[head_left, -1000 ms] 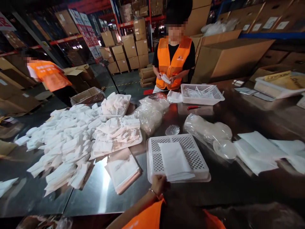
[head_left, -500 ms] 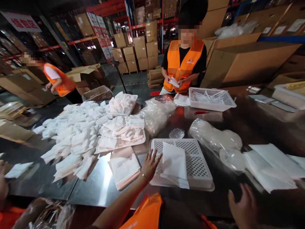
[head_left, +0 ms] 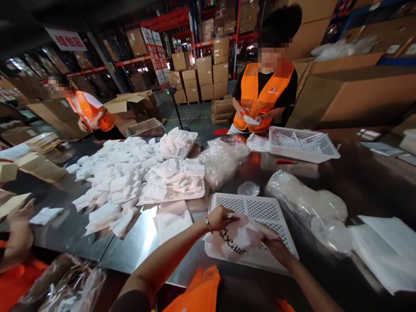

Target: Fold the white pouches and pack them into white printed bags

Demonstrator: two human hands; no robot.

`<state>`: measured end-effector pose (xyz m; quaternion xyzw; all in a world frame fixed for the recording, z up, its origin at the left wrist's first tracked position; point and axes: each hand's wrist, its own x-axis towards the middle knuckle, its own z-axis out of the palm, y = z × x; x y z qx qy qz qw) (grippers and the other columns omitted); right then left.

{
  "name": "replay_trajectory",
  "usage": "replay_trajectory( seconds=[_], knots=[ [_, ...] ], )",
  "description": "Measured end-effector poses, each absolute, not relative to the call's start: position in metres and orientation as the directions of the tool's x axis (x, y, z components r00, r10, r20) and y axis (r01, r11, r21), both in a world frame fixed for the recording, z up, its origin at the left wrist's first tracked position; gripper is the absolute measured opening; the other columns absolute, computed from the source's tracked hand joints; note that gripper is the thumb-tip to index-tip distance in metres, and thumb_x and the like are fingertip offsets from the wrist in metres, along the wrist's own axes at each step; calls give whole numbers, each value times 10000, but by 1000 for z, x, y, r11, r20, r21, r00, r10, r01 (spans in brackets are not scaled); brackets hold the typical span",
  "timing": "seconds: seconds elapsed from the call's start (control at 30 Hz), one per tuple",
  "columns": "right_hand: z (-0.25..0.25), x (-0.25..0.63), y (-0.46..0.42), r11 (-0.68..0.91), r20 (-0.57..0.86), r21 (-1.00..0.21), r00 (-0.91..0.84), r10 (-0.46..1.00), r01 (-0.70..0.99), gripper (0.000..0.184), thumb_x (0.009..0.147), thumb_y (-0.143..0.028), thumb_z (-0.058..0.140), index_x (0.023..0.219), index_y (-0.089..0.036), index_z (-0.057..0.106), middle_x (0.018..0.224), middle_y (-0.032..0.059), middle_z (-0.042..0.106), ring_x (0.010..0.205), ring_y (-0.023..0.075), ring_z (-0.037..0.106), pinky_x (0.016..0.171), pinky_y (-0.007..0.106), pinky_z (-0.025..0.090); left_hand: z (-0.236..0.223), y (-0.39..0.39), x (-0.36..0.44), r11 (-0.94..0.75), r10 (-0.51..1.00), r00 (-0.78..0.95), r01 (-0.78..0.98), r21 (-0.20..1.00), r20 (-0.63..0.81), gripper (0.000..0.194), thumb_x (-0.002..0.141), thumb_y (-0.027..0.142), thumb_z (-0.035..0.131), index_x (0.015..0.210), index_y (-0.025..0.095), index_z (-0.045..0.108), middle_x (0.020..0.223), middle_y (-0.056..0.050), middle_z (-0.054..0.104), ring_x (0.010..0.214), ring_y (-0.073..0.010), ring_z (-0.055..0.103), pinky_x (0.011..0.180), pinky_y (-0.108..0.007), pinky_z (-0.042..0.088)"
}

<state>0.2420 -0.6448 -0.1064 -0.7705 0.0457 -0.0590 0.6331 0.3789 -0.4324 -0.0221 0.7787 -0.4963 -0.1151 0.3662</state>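
A thin white bag with black lettering is held over the white perforated basket, which appears to lie upside down on the table. My left hand, a bracelet at its wrist, pinches the bag's upper left edge. On the other side my right hand grips the bag's right edge, its fingertips partly hidden by the material. Left of the basket lies a stack of flat white bags. Behind it is a white tray heaped with folded white packets.
A large pile of folded white packets covers the left of the metal table. Clear plastic-wrapped round items and white sheets lie to the right. Across the table a co-worker holds something white near a white basket.
Both hands have come together over the basket and taken hold of the white bag, whose lettering now shows. Before, the left hand was spread beside it and the right hung apart near the table edge.
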Motion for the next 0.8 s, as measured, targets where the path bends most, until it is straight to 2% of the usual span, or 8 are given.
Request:
replay_trajectory(
  seconds=[0.1,0.17,0.3,0.37,0.47,0.57,0.7,0.8],
  knots=[
    [-89,267,-646,-222,32,-975,978,-208,-15,669,821,-740,379,1023,-204,723,1074,143,702,1030,321,648,981,532,460,-19,-429,389,-258,-818,550,-615,745,171,259,911,302,513,861,150,717,855,-71,743,798,-165,685,743,-241,522],
    [-81,282,-655,-255,85,-966,978,-193,33,629,836,-713,386,988,-211,733,1067,132,706,1082,312,624,1041,522,401,-27,-427,398,-257,-825,539,-624,738,169,242,915,263,504,958,146,712,939,-82,743,861,-168,689,781,-250,521],
    [-81,297,-678,-510,249,-786,934,255,349,374,912,-476,452,1097,-264,699,1169,66,675,1203,230,551,1147,478,234,-59,-427,406,-178,-960,266,-819,546,87,280,858,107,534,1083,178,683,1260,-106,631,1203,-209,563,1047,-388,404],
    [-91,295,-685,-610,243,-595,840,484,524,307,920,-365,475,1150,-292,665,1221,56,644,1197,221,554,1125,520,265,-78,-429,402,-155,-988,149,-903,400,-48,349,806,66,576,1103,216,679,1357,-99,556,1300,-234,471,1108,-466,325],
    [-113,285,-687,-647,157,-434,760,631,627,299,890,-320,538,1165,-291,652,1284,91,587,1223,261,523,1067,584,333,-100,-433,391,-134,-983,94,-953,271,-155,339,801,90,596,1098,227,686,1389,-113,524,1338,-243,421,1128,-490,289],
    [-129,274,-685,-666,85,-445,769,634,598,321,898,-327,527,1195,-274,636,1313,127,549,1239,272,502,1053,574,365,-112,-437,383,-141,-980,98,-955,259,-171,308,826,101,565,1081,218,694,1398,-117,512,1345,-249,410,1129,-485,288],
    [-137,266,-685,-675,30,-562,828,560,478,329,908,-338,500,1203,-276,631,1338,105,532,1268,253,478,1086,536,351,-119,-438,384,-169,-977,117,-933,318,-177,301,811,73,567,1060,176,701,1417,-141,485,1338,-273,417,1139,-479,264],
    [-139,260,-683,-656,43,-667,897,440,354,368,913,-443,455,1154,-265,669,1265,92,606,1234,256,520,1082,521,367,-125,-435,383,-228,-973,204,-823,520,-104,278,772,71,621,1011,185,708,1355,-107,559,1304,-228,465,1154,-428,248]
  ],
)
